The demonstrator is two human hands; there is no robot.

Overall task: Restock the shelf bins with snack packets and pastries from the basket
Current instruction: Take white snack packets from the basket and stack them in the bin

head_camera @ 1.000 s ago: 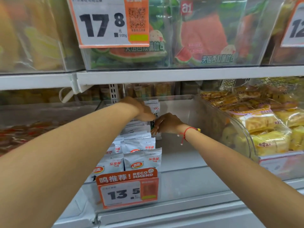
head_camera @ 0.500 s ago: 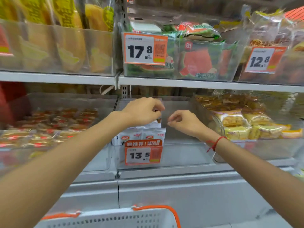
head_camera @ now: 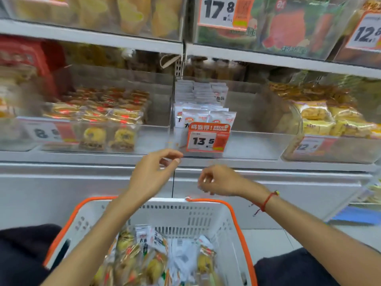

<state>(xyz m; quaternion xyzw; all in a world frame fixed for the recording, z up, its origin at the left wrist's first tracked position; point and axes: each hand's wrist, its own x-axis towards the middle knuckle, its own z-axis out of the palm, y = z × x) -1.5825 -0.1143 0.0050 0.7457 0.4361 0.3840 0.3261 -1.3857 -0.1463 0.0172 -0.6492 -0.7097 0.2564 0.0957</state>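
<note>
A white basket (head_camera: 206, 215) with an orange rim sits in front of me at the bottom, holding several white snack packets (head_camera: 152, 238) and wrapped yellow pastries (head_camera: 154, 267). Above it, the middle clear shelf bin (head_camera: 247, 141) holds rows of white packets (head_camera: 204, 114) behind a 13.5 price tag. My left hand (head_camera: 152, 174) hovers in front of the shelf edge with loosely curled fingers and holds nothing. My right hand (head_camera: 218, 180), with a red string on the wrist, hangs beside it, also holding nothing.
The left bin (head_camera: 154, 129) holds flat wrapped pastries. The right bin (head_camera: 292, 145) holds yellow cake packets. Upper shelf bins carry watermelon-print bread under a 17.8 tag (head_camera: 220, 11). A white shelf base panel (head_camera: 82, 193) stands below the bins. A blue item (head_camera: 356, 217) lies on the floor at right.
Both hands have pulled back out of the middle bin and down to above the basket, leaving the white packets in the bin. The view has tilted down, showing the basket's contents.
</note>
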